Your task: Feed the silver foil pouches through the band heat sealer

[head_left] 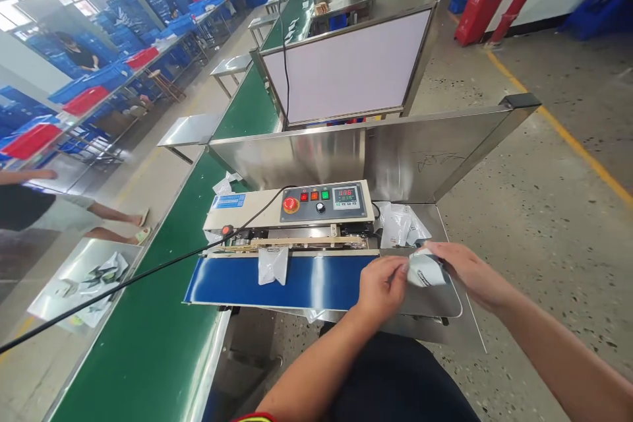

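My left hand point(383, 285) and my right hand point(467, 271) both pinch a small white plastic pouch point(424, 271) just right of the blue belt point(297, 283) of a band sealing machine point(291, 208). Another white pouch point(273, 264) hangs in the sealer's slot, lying on the blue belt. A heap of similar pouches point(400, 224) rests on the steel tray point(445, 306) behind my hands.
A long green conveyor point(163, 316) runs along the left, crossed by a black cable point(123, 283). Steel side shelves point(82, 283) hold more pouches. A steel screen point(395, 151) stands behind the sealer. A person's legs point(113, 221) stand at left; blue and red crates fill the background.
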The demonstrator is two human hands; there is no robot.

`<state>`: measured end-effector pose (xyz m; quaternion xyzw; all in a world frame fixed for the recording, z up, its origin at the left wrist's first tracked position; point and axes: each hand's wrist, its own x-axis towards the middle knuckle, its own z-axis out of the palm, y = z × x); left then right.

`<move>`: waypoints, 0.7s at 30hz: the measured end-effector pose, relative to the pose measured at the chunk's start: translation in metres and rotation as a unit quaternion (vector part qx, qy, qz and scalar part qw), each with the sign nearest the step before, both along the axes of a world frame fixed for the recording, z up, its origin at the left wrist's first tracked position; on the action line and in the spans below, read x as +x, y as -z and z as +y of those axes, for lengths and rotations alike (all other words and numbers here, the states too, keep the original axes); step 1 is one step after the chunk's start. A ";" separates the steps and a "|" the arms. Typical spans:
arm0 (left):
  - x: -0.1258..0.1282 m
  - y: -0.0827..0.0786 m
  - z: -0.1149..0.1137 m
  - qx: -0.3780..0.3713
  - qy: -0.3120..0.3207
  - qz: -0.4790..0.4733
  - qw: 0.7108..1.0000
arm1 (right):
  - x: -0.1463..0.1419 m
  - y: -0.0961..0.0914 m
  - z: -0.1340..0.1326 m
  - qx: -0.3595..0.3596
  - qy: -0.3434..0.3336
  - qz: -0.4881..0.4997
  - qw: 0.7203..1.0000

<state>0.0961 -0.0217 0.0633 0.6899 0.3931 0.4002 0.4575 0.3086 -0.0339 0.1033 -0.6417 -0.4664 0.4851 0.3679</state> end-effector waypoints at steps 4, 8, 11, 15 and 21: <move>-0.007 0.007 -0.014 -0.168 -0.078 -0.020 0.982 | -0.025 0.018 -0.027 0.000 0.028 0.043 0.999; -0.014 0.026 -0.016 -0.248 -0.104 -0.029 0.963 | -0.041 0.049 -0.039 -0.008 0.106 -0.068 0.992; -0.017 0.043 -0.007 -0.293 -0.176 -0.013 0.940 | -0.051 0.070 -0.034 -0.042 0.165 -0.131 0.977; -0.027 0.060 0.010 -0.332 -0.222 -0.036 0.916 | -0.071 0.085 -0.016 -0.057 0.136 -0.149 0.978; -0.070 0.055 0.013 -0.321 -0.280 -0.067 0.902 | -0.057 0.079 0.036 -0.151 0.015 -0.093 0.984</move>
